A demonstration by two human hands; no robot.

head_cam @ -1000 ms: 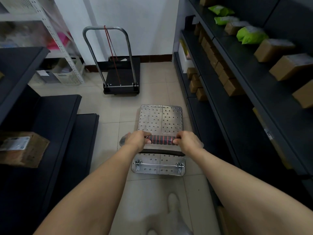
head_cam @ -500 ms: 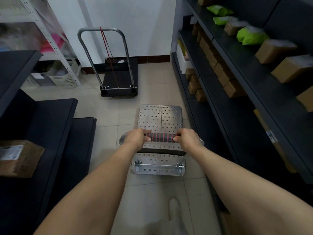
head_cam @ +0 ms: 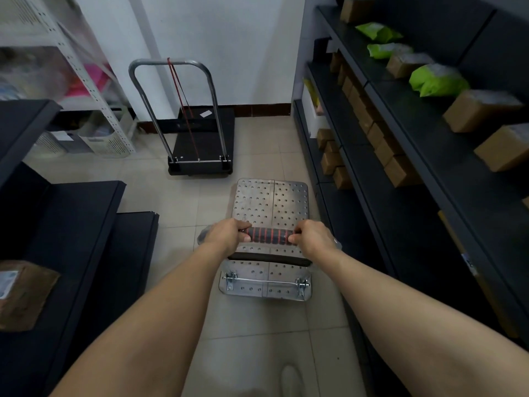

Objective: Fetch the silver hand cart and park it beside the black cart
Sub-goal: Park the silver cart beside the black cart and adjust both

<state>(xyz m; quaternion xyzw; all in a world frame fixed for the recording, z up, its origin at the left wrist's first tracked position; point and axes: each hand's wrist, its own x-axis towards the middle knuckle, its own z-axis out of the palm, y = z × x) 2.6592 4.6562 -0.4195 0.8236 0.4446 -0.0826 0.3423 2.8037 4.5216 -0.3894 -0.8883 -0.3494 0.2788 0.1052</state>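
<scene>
We count two carts and two hands. Our left hand (head_cam: 226,235) and right hand (head_cam: 313,238) are both clenched on the silver hand cart's (head_cam: 270,207) handle grip (head_cam: 269,235). Its deck's long axis points ahead toward the black cart (head_cam: 200,144), parked at the wall on the tiled floor (head_cam: 257,325) between dark shelves (head_cam: 415,167).

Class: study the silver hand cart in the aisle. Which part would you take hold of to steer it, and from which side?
Probably the ribbed handle grip across the cart's near end, taken from behind with a hand at each end, as the left hand and right hand do. The silver hand cart has a flat, holed deck offering no hold.
</scene>
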